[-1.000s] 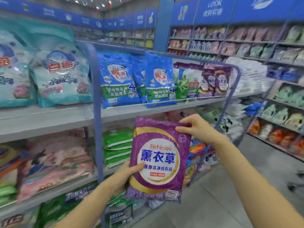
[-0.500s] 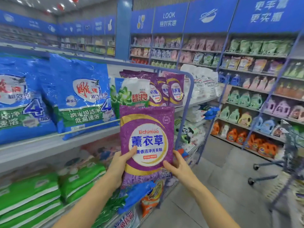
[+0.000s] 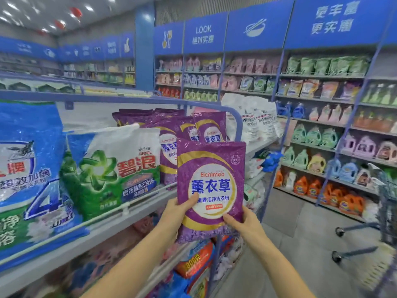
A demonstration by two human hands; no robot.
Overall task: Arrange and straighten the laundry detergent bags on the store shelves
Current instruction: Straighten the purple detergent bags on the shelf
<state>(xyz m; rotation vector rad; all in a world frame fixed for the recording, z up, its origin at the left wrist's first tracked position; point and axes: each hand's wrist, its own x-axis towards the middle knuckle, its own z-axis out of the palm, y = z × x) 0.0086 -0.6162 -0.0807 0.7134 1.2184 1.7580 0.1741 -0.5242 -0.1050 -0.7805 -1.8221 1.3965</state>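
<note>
Both forearms reach up from the bottom edge. Left hand (image 3: 173, 214) grips the purple bag (image 3: 211, 183) at its lower left: thumb flat on the front, fingers hidden behind. Right hand (image 3: 243, 225) pinches the lower right corner the same way, thumb on the front and fingers behind. Both hands are closed on the bag, nothing else in them.

Bag is upright, label facing the camera, held in the air in front of the shelf (image 3: 129, 208) near its right end. Its top edge overlaps the stocked bags in view; contact with them cannot be told.

On that shelf, left to right:
- big blue bag (image 3: 28, 179), leaning, partly cut by the frame edge
- green-white Ariel bag (image 3: 116, 168), just beside the blue one, tilted back
- purple row (image 3: 169, 151), same print as the held bag, standing several deep behind and right of the Ariel bag
- white bags (image 3: 255, 121) past the blue end post (image 3: 237, 125)

Below the shelf: lower tiers with mixed bags, blurred; an orange bag (image 3: 193, 261) shows under the held bag.

Right side: grey floor (image 3: 290, 254), then a cart (image 3: 386, 211) at the frame edge, wheels on the floor.

Far: wall shelving across the aisle. Orange bottles (image 3: 313, 188) sit on the bottom tier, with green, blue and purple jugs on the tiers above and pouches higher up. Blue signs (image 3: 204, 34) run along the top, one reading LOOK. Ceiling lights top left, blurred.
</note>
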